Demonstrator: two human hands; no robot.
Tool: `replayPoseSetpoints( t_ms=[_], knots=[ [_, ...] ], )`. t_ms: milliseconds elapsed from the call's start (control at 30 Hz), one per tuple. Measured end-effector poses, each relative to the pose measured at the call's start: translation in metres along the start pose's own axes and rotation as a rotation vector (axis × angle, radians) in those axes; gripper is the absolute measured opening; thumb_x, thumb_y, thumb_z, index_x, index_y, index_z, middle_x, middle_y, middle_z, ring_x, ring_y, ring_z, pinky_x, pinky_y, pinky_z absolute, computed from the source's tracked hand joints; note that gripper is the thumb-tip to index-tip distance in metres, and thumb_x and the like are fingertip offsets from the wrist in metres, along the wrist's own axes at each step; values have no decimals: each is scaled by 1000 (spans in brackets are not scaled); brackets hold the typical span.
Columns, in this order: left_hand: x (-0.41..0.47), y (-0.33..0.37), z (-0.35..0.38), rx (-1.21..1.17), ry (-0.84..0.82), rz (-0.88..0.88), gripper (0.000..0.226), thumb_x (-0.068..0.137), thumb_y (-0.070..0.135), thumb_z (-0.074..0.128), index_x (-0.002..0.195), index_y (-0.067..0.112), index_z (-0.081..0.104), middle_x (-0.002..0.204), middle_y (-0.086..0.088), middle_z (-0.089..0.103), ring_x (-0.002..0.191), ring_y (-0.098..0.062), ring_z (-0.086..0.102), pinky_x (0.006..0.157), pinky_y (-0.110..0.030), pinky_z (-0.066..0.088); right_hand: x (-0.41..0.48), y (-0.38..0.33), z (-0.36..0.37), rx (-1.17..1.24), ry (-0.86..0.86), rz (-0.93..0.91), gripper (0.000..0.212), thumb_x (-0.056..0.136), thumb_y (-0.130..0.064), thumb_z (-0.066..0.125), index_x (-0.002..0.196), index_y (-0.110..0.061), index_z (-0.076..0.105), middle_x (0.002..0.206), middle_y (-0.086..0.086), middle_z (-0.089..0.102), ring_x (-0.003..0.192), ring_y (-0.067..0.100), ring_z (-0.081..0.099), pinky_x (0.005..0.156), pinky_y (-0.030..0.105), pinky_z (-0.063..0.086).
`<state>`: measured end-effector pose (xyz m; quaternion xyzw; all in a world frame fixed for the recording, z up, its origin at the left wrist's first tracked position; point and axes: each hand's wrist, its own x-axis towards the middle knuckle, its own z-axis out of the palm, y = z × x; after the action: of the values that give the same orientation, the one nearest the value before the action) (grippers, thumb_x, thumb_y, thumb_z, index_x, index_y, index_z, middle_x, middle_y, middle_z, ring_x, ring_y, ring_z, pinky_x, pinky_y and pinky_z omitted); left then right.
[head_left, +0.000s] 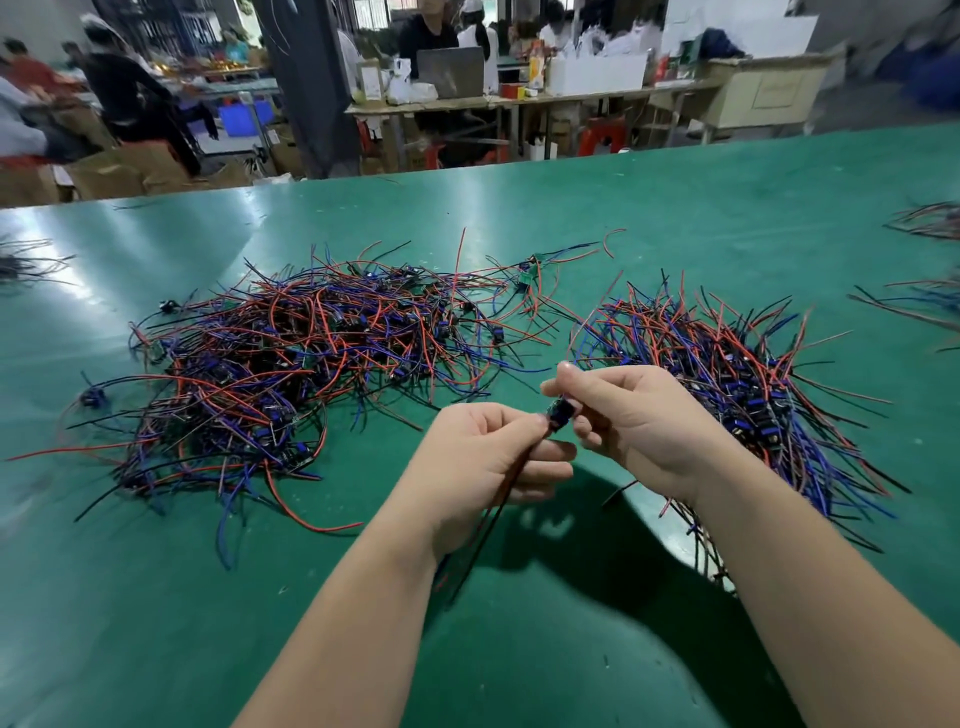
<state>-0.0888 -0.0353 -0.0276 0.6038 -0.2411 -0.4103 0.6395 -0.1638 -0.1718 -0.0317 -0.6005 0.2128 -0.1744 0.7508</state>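
A small dark wired component (560, 414) hangs between both hands over the green table (649, 208). My left hand (488, 462) pinches its red and black wires (506, 493), which trail down past my wrist. My right hand (628, 421) pinches the component's body from the right. A large tangled pile of red, blue and black wired parts (291, 364) lies to the left. A second, more aligned pile (737, 384) lies to the right, partly behind my right hand.
Smaller wire bundles lie at the far right edge (930, 221) and the far left edge (26, 260). Beyond the table stand workbenches, cardboard boxes (119, 171), a laptop (451, 71) and several people.
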Motion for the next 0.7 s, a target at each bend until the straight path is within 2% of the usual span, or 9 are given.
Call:
replayPoseSetpoints(
  t_ms=[67, 133, 233, 333, 400, 500, 600, 700],
  knots=[
    [0, -2, -1, 29, 5, -12, 34, 94, 15, 57, 61, 11, 66, 69, -9, 70, 54, -10, 66, 53, -22, 55, -1, 1, 1, -39, -8, 11, 27, 68, -28, 71, 79, -3, 72, 61, 2, 58, 45, 7, 44, 42, 13, 36],
    [1, -3, -2, 68, -4, -42, 21, 94, 15, 58, 74, 9, 61, 70, -8, 72, 56, -12, 68, 53, -23, 56, -1, 2, 0, -69, 4, 31, 14, 79, -18, 68, 79, -5, 73, 59, 2, 59, 46, 7, 44, 42, 13, 36],
    [2, -3, -3, 141, 19, -36, 11, 88, 15, 65, 90, 4, 64, 80, -11, 74, 63, -17, 70, 53, -24, 55, 0, 2, 0, -90, 2, 35, 16, 86, -11, 64, 76, -6, 74, 61, 7, 57, 49, 11, 42, 43, 15, 35],
    [5, -7, -3, 146, 89, 22, 34, 80, 15, 74, 107, -2, 63, 93, -20, 72, 72, -21, 68, 67, -32, 57, -2, 4, 3, -148, -28, 14, 17, 86, -13, 65, 74, -6, 76, 70, 14, 59, 54, 12, 40, 47, 15, 33],
    [7, -9, -2, 116, 111, 58, 28, 81, 9, 72, 105, -3, 64, 93, -26, 70, 71, -21, 66, 68, -28, 55, -3, 5, 4, -196, -30, -8, 16, 85, -14, 66, 76, -6, 76, 69, 12, 61, 55, 9, 42, 49, 15, 33],
    [9, -12, 1, 83, 41, 63, 8, 86, 2, 65, 93, 3, 68, 73, -10, 71, 57, -12, 65, 57, -21, 55, -1, 7, 3, -221, 29, -38, 9, 83, -12, 69, 79, -6, 75, 65, 7, 64, 50, 5, 44, 47, 14, 35],
    [8, -11, 2, 56, -34, 23, 6, 88, 3, 62, 86, 6, 67, 69, -5, 70, 56, -12, 66, 53, -21, 54, 2, 2, -2, -148, 116, -44, 6, 81, -8, 70, 80, -3, 71, 58, 2, 58, 49, 7, 44, 44, 14, 35],
    [5, -11, 3, 65, -144, -58, 4, 88, 5, 63, 88, 5, 67, 72, -4, 72, 59, -13, 69, 56, -22, 56, 3, -6, -9, -47, 197, -43, 5, 80, -6, 70, 77, -3, 67, 54, 0, 57, 48, 8, 47, 43, 14, 37]
  ],
)
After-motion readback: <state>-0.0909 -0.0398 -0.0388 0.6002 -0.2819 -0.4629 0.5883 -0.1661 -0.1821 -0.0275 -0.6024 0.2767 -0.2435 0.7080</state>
